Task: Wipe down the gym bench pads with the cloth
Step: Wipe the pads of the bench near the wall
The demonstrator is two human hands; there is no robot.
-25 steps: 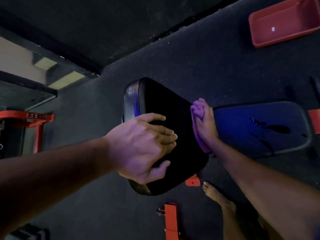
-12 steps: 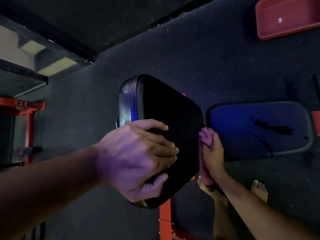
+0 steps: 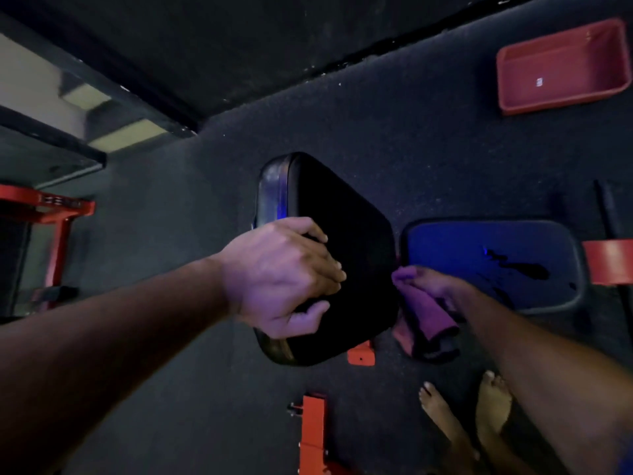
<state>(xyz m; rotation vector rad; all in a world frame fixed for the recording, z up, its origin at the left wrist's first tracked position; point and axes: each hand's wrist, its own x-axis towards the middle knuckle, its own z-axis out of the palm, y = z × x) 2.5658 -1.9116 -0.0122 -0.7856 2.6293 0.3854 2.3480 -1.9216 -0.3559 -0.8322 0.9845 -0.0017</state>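
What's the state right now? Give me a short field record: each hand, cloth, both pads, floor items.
left hand: grips the black pad's near edge
right hand: holds the cloth at the black pad's right side
cloth: purple, hanging folded
black pad: tilted up
blue-lit pad: flat, dark wet streaks
red tub: on floor, far right

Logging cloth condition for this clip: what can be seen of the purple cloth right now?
The purple cloth looks like soft fabric, bunched and folded, its lower end hanging loose and dark. The right hand grips its upper part, in the gap at the right edge of the black bench pad and left of the blue-lit pad. Blur hides whether it actually touches either pad.
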